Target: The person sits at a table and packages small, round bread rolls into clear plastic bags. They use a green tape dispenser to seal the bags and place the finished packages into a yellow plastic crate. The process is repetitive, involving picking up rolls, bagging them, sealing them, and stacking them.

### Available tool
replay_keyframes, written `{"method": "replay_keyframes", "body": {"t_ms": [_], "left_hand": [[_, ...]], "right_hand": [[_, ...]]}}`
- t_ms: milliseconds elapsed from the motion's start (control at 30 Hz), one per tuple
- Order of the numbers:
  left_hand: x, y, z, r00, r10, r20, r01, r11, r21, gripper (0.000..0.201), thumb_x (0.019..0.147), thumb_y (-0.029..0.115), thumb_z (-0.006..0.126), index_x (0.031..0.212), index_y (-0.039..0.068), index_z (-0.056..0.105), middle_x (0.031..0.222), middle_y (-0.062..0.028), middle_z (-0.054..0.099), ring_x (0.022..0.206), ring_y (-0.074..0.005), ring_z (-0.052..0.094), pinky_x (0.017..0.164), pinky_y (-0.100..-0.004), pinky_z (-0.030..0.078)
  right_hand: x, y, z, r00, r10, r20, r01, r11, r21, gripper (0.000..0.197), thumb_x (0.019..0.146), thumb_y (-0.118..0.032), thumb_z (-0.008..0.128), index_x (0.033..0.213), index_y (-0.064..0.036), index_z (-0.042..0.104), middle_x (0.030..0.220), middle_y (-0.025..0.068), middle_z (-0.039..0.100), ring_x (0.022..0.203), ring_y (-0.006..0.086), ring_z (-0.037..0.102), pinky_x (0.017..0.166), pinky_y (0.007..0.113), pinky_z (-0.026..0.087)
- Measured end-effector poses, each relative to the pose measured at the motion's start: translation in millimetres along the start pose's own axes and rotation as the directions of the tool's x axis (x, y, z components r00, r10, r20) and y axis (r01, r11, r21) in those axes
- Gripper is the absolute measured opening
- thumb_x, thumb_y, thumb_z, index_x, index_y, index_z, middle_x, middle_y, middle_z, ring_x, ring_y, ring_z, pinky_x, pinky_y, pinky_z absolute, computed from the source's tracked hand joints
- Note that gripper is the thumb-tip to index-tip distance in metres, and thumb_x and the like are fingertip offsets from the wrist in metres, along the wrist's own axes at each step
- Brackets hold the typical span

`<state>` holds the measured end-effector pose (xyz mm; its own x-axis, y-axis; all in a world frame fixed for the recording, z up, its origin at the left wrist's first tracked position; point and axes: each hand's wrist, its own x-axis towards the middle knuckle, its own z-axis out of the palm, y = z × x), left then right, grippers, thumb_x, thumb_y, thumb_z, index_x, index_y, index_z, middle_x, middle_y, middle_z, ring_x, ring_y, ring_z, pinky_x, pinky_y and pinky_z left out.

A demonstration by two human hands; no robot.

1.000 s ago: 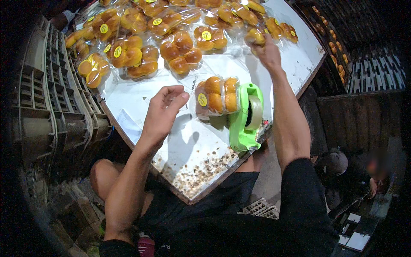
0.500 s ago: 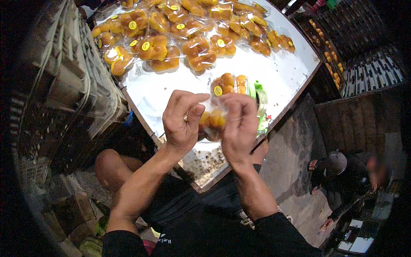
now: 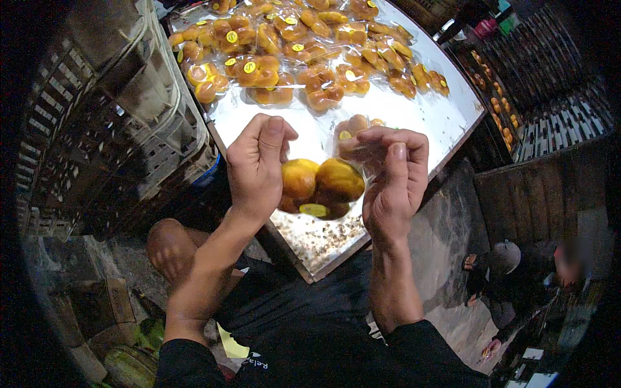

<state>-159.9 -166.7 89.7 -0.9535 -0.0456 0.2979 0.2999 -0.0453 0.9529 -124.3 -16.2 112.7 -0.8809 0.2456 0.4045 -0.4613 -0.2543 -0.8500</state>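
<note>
A clear plastic bag of golden-brown buns [image 3: 322,183] hangs between my hands above the table's near corner, its yellow sticker low on the side towards me. My left hand [image 3: 254,173] is closed on the bag's left edge, thumb against curled fingers. On the other side my right hand [image 3: 396,184] pinches the bag's right upper edge between thumb and fingers. Just beyond my right hand lies another bag of buns [image 3: 349,129], partly covered by its fingers. The tape dispenser is almost wholly hidden behind that hand.
Many bagged buns [image 3: 259,70] are heaped on the far part of the white table [image 3: 435,132]. Slatted plastic crates [image 3: 145,107] are stacked at the left. Trays of buns [image 3: 497,89] stand at the far right; a person in a grey cap [image 3: 506,257] is below them.
My hands have moved apart and turned, thumbs now uppermost. The bag between them has spread and come closer, with its buns in plain sight. The view has shifted slightly.
</note>
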Motion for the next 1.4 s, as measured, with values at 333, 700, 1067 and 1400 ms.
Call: {"method": "replay_keyframes", "body": {"t_ms": [333, 700, 1067, 1400], "left_hand": [[-7, -18, 22, 0.719, 0.648, -0.249, -0.648, 0.756, 0.097, 0.057, 0.090, 0.030, 0.064, 0.126, -0.004, 0.036, 0.114, -0.0179, 0.052, 0.104, -0.0279, 0.053, 0.096, -0.0405, 0.041], [-12, 5, 37, 0.920, -0.359, 0.156, 0.389, 0.788, -0.477, 0.020, 0.094, 0.012, 0.060, 0.098, -0.007, 0.065, 0.085, -0.0086, 0.069, 0.088, -0.0142, 0.067, 0.076, -0.0245, 0.053], [-6, -8, 14, 0.918, -0.020, 0.396, 0.137, 0.953, -0.270, 0.025, 0.089, 0.013, 0.067, 0.108, 0.001, 0.057, 0.097, -0.0053, 0.059, 0.089, -0.0097, 0.056, 0.080, -0.0245, 0.050], [-14, -11, 18, 0.986, 0.011, 0.163, 0.024, 0.978, -0.207, 0.075, 0.083, 0.000, 0.069, 0.141, 0.002, 0.022, 0.090, -0.0105, 0.063, 0.084, -0.0112, 0.061, 0.079, -0.0243, 0.052]], "right_hand": [[-8, -9, -9, 0.993, 0.116, 0.038, -0.121, 0.967, 0.225, 0.015, 0.103, -0.021, 0.035, 0.106, -0.0073, 0.037, 0.102, 0.0267, 0.064, 0.090, 0.0339, 0.066, 0.086, 0.043, 0.052], [-20, 29, -20, 0.872, -0.421, 0.249, 0.455, 0.511, -0.729, 0.046, 0.097, -0.020, 0.053, 0.134, 0.0011, 0.037, 0.133, 0.0222, 0.050, 0.117, 0.0336, 0.053, 0.103, 0.045, 0.038], [-10, 16, -33, 0.914, -0.180, 0.364, 0.393, 0.611, -0.687, 0.032, 0.072, 0.007, 0.066, 0.101, -0.0056, 0.060, 0.087, 0.0102, 0.060, 0.078, 0.0280, 0.058, 0.075, 0.038, 0.047], [-5, 29, -31, 0.943, -0.143, 0.302, 0.315, 0.683, -0.659, 0.039, 0.068, 0.014, 0.063, 0.101, -0.0059, 0.064, 0.088, 0.0089, 0.059, 0.078, 0.0225, 0.058, 0.067, 0.032, 0.048]]}}
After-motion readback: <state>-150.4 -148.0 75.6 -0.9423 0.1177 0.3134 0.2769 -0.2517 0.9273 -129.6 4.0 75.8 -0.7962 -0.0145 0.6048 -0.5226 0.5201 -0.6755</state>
